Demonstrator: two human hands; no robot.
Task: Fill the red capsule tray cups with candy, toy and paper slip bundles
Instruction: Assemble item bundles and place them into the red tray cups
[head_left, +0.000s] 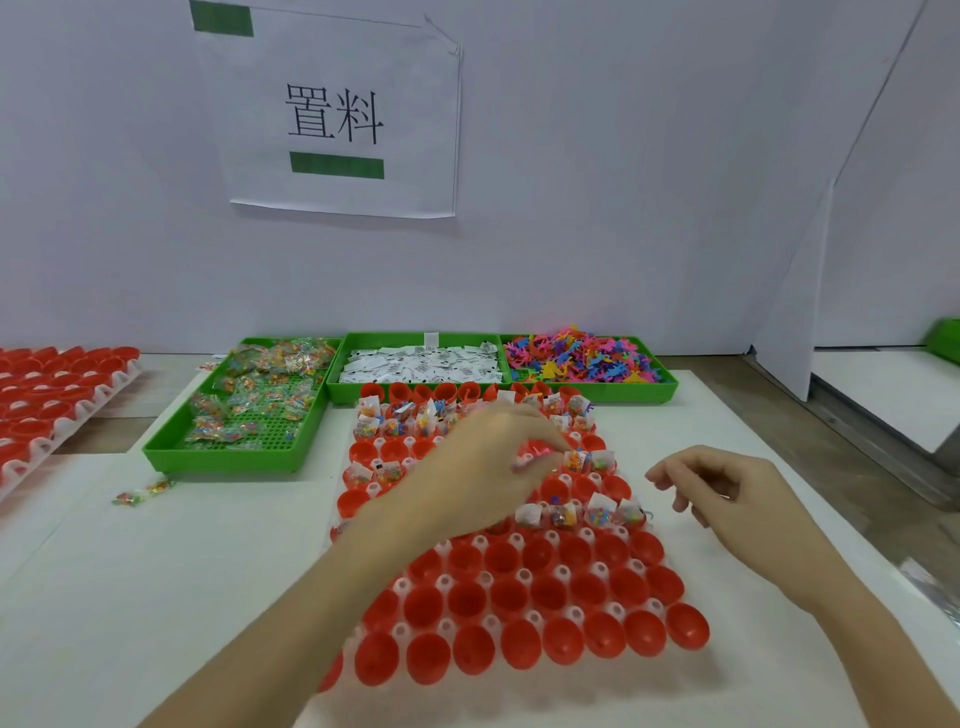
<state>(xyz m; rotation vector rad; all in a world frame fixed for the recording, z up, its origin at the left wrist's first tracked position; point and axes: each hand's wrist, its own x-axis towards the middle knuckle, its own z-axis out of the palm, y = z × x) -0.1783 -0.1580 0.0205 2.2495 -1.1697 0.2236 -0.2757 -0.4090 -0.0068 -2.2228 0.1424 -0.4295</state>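
Observation:
The red capsule tray (524, 592) lies in front of me on the white table. Its far rows hold candy, toy and slip bundles; the near rows of cups are bare. My left hand (488, 457) reaches across the tray's middle and pinches a bundle with a pink toy (535, 451) over a cup. My right hand (727, 493) hovers just right of the tray with loosely curled fingers, holding nothing. Behind the tray stand three green bins: candy packets (260, 395), paper slips (421, 364) and coloured toys (582, 358).
A second tray of red cups (47, 395) sits at the left edge. A stray candy packet (140, 492) lies on the table left of the tray. A white wall with a paper sign (332, 114) rises right behind the bins.

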